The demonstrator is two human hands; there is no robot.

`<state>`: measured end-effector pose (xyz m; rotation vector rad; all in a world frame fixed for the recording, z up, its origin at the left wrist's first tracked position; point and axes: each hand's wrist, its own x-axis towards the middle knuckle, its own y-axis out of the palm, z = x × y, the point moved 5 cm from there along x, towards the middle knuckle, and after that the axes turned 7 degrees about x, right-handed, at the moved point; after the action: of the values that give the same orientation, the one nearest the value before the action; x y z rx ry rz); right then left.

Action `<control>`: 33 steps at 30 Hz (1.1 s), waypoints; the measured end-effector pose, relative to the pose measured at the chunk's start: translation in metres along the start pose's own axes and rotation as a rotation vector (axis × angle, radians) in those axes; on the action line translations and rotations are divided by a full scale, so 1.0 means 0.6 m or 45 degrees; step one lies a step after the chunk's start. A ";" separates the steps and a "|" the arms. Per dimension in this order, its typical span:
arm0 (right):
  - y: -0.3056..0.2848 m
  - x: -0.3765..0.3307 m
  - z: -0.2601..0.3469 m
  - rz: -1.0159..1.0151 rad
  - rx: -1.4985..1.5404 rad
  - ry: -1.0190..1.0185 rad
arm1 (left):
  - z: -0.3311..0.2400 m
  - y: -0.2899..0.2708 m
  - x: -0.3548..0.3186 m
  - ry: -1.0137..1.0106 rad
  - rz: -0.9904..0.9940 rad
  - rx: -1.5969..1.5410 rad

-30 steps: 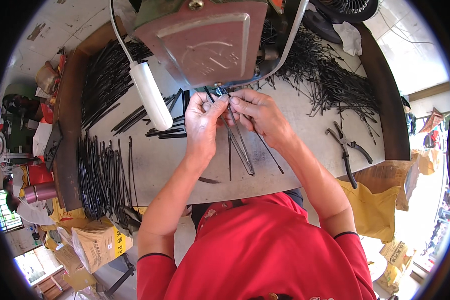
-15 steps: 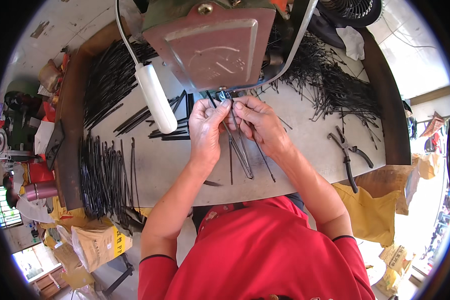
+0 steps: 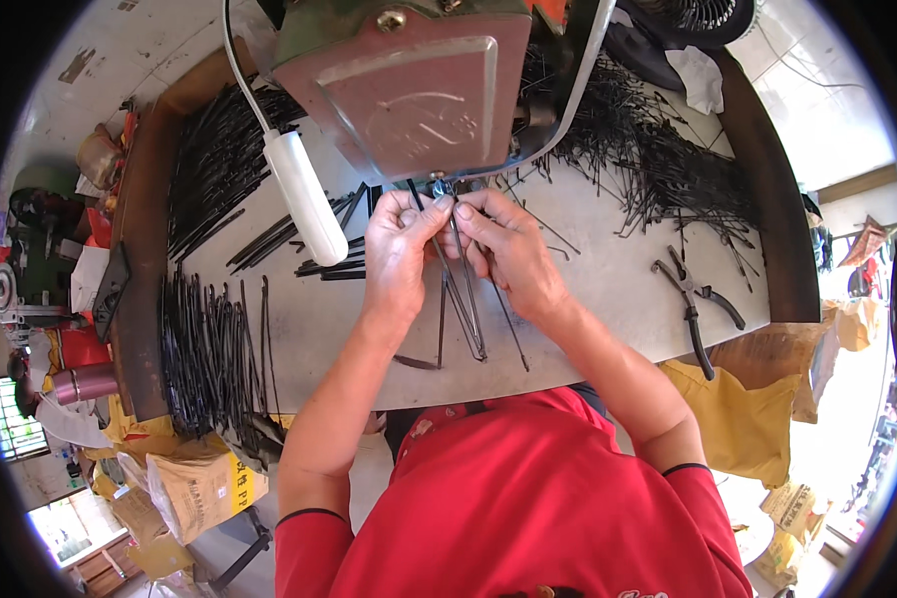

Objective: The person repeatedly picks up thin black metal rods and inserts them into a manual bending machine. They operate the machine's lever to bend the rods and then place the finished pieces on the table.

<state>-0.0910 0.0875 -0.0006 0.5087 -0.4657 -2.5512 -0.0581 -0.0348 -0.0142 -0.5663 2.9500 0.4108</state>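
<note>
Close together under a machine head [image 3: 409, 105], both my hands are closed around thin black rods. My left hand [image 3: 399, 259] pinches a rod between thumb and fingers, its upper end close beneath the machine. Opposite it, my right hand [image 3: 518, 249] grips another rod near its top, the fingertips almost touching the left ones. The held rods [image 3: 471, 317] slant down toward me; two of them meet in a narrow V at the lower end. One more thin rod [image 3: 511, 324] hangs below my right hand. The upper ends are partly hidden by my fingers and the machine.
Bundled black rods [image 3: 209, 349] lie at left, with more [image 3: 234, 149] behind. A tangled heap of rods [image 3: 658, 159] fills the far right. Pliers [image 3: 690, 294] rest on the metal table [image 3: 608, 299]. A white lamp [image 3: 307, 199] hangs left of the machine; a fan [image 3: 698, 20] stands far right.
The whole scene has shifted slightly left in the picture. The lower ends of the held rods have swung a little to the left. Both hands keep their grip beneath the machine.
</note>
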 end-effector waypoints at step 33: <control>-0.010 0.006 0.023 0.124 -0.148 0.058 | -0.013 0.001 0.007 -0.183 0.173 0.063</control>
<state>-0.1021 0.0935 0.0079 0.4889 -0.3159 -2.4510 -0.0628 -0.0382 -0.0075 -0.3177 2.8595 0.3728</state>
